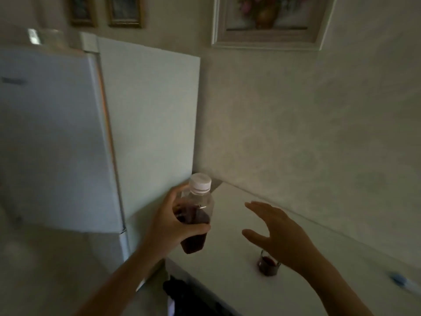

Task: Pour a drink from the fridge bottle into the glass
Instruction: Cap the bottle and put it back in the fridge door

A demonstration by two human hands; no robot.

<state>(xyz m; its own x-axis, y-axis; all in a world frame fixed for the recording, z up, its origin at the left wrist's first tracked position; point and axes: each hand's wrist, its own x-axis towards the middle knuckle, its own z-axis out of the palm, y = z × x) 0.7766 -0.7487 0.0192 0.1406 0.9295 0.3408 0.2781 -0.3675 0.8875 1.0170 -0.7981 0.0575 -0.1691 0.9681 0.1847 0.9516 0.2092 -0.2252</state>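
Note:
My left hand (169, 221) grips a clear plastic bottle (196, 216) with a white cap on it and dark red drink in its lower half. I hold it upright in the air beside the fridge's side wall, above the near left part of the counter. My right hand (280, 236) hovers open with spread fingers to the right of the bottle, holding nothing. Just below that hand a small glass (268, 265) stands on the white counter (227, 277) with dark drink in it, partly hidden by my wrist.
A white fridge (145, 124) stands at the left with its upper door (50, 137) swung out. A glass jar (49, 37) sits on top of it. The wall (307, 124) closes the counter's far side. A blue-tipped object (401, 281) lies at the counter's right.

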